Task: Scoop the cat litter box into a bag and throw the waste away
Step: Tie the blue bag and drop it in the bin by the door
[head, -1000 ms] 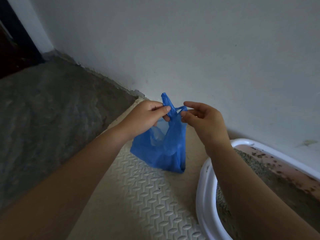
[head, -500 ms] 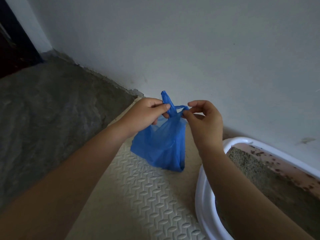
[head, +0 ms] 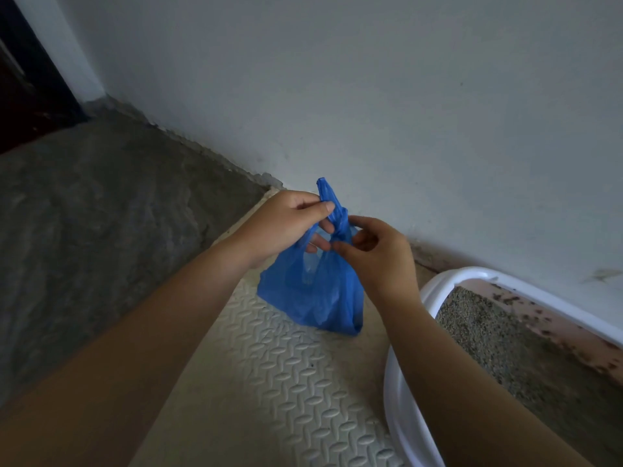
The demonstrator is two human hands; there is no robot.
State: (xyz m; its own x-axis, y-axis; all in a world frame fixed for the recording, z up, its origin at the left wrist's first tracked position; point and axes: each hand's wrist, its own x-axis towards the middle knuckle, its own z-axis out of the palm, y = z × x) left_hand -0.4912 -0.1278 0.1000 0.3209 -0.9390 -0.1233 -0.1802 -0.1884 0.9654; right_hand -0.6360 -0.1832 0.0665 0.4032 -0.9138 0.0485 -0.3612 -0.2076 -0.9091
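Far left there's a dark doorway (head: 23, 82), and next to it a stretch of rough grey concrete floor (head: 101, 237) running along the base of the pale painted wall (head: 371, 96). Moving in, a cream foam mat with an embossed oval pattern (head: 286, 382) lies on the floor, one edge right up against the concrete. Above the mat, the left hand (head: 283, 227) comes in from the lower left, thumb and fingers pinching the twisted top of a small thin blue plastic bag (head: 317, 298), with one handle end poking up just above the thumb. The bag's handles are bunched into what looks like a knot between the two hands, and the body of the bag hangs below them with something bulging in the bottom. Its lower corner is down at mat level, though I honestly can't tell if it's resting on the mat or dangling just off it. The right hand (head: 381, 257) is just beside the left one, fingertips curled in and pinching the bag at the knot. Right of that forearm sits the white plastic litter box (head: 397, 399), its rim near the bag but not touching it. It's filled with grey gritty litter (head: 505, 348), and the pinkish inner wall (head: 556, 328) at the back is speckled with dark bits.
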